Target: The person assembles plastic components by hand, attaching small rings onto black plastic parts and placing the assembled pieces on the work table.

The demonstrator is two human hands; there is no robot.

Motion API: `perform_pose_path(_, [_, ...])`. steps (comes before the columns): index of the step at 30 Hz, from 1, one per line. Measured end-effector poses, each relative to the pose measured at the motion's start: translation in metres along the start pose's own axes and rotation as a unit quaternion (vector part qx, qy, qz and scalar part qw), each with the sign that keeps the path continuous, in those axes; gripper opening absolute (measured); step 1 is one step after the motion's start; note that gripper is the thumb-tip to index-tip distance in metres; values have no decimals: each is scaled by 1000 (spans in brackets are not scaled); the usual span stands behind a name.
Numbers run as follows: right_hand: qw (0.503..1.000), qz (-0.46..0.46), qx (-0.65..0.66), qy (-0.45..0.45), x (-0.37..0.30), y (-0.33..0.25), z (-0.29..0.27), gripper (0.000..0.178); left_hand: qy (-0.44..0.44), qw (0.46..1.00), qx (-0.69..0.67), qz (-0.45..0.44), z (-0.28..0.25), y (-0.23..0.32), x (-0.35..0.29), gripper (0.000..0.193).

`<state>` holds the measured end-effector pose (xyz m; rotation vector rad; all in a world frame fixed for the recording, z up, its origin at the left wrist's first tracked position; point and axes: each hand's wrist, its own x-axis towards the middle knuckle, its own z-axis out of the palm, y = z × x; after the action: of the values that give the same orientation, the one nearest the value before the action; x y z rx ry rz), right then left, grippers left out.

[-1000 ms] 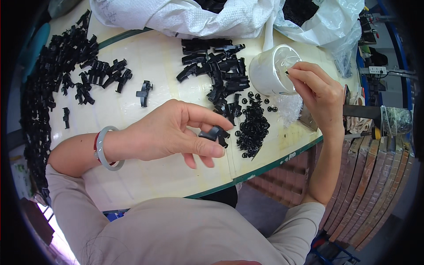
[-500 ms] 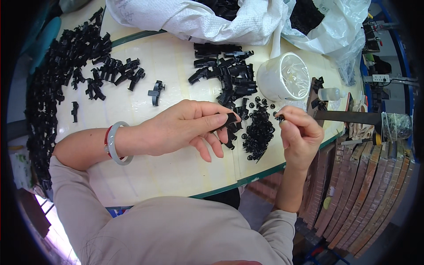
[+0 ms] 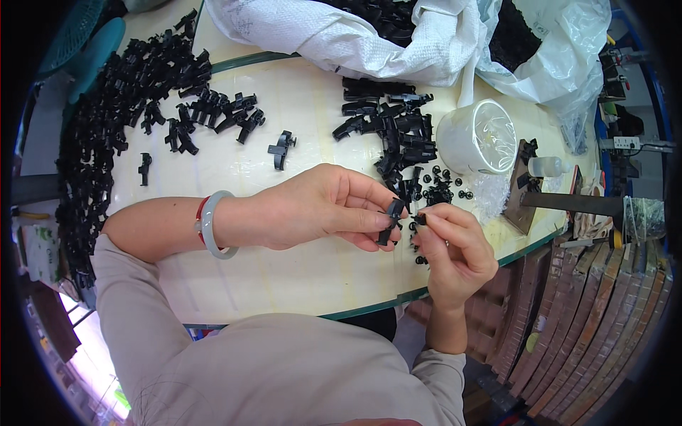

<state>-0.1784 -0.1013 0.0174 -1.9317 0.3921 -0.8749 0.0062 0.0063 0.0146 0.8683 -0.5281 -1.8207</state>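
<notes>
Between the thumb and fingers of my left hand (image 3: 312,206) is a black plastic clip-like part (image 3: 391,221), held tilted. My right hand (image 3: 455,248) pinches a small black plastic piece (image 3: 420,219) at its fingertips, just to the right of that part and seemingly a little apart from it. Beyond my hands lies a pile of similar larger black parts (image 3: 408,138). Small black round pieces (image 3: 439,190) are heaped beside it, partly hidden behind my right hand. A single black part with a round knob (image 3: 282,150) lies alone on the table (image 3: 284,284).
Many black parts (image 3: 99,142) spread along the left side. A white tub (image 3: 458,142) with plastic film stands at the right, near a metal bracket (image 3: 522,192) and a small bottle (image 3: 547,167). White sacks (image 3: 433,57) of black parts lie at the back.
My right hand has come left and closer to my left hand with the small piece. The larger part in my left hand has turned more upright. The whole view has shifted slightly.
</notes>
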Motion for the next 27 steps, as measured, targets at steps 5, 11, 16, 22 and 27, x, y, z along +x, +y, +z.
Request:
perform_pose_path(5, [999,-26,-17,6,-1,2,7,24,6,1000,13,-5,0,1,-1,28])
perform_pose_path(11, [999,-31,-28,-1,-1,3,8,25,5,1000,20,4,-1,1,-1,28])
perform_pose_path(16, [998,-54,-36,-18,-1,7,7,21,5,1000,26,11,0,1,-1,29])
perform_pose_path(22, [997,-50,-63,-19,1,2,10,25,14,998,49,28,0,0,-2,29])
perform_pose_path(27, [992,-77,-89,-40,3,1,9,27,46,994,86,48,1,-6,-2,28])
